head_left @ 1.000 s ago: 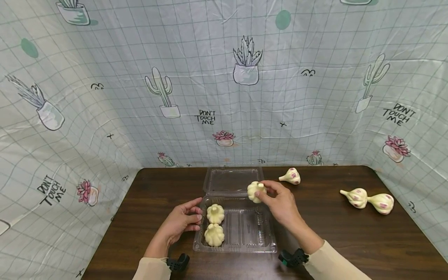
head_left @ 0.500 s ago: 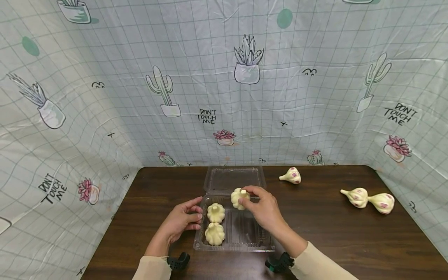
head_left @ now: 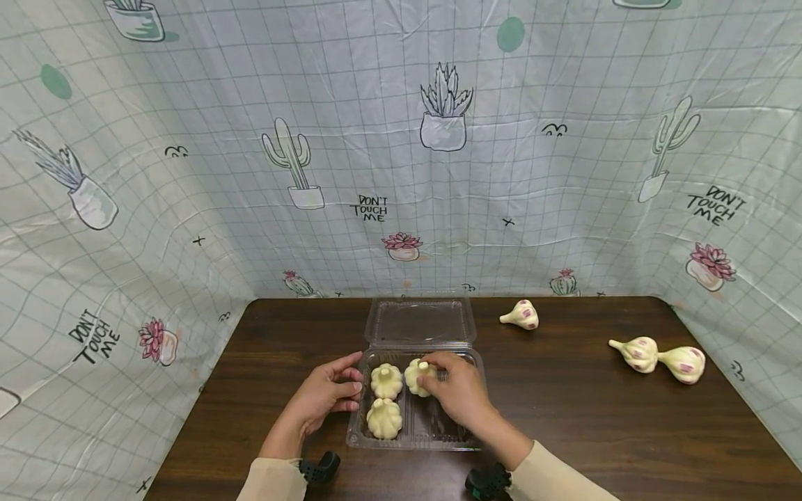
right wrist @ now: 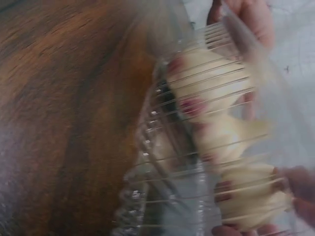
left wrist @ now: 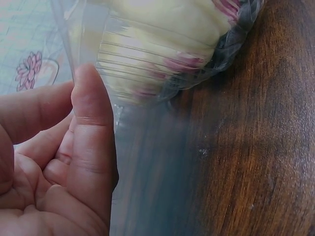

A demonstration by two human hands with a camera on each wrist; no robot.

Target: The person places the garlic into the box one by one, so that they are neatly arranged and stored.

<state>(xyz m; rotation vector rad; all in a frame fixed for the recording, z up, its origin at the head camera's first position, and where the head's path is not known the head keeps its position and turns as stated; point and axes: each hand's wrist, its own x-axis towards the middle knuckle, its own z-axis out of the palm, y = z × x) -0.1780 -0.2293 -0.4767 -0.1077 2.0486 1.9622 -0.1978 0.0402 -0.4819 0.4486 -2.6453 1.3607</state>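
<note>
A clear plastic clamshell container (head_left: 432, 446) lies on the dark wooden table with its lid (head_left: 426, 321) folded back. Inside, along its left side, sit two pale garlic bulbs, a rear one (head_left: 386, 382) and a front one (head_left: 384, 419). My right hand (head_left: 462, 391) reaches in over the right side and grips a third garlic bulb (head_left: 416, 379) between thumb and fingers, just right of the rear one. At the container's left edge, my left hand (head_left: 327, 391) pinches the rim; its thumb (left wrist: 91, 132) presses the clear plastic in the left wrist view.
Behind the container to the right lies a loose garlic bulb (head_left: 523, 315). Farther right, two more bulbs, one left (head_left: 639, 353) and one right (head_left: 686, 364), lie end to end. A patterned curtain (head_left: 351, 160) hangs around the table's back and sides.
My right hand has carried its garlic bulb leftward and down, from above the container's right rear corner to beside the rear bulb inside. My left hand has stayed at the left rim.
</note>
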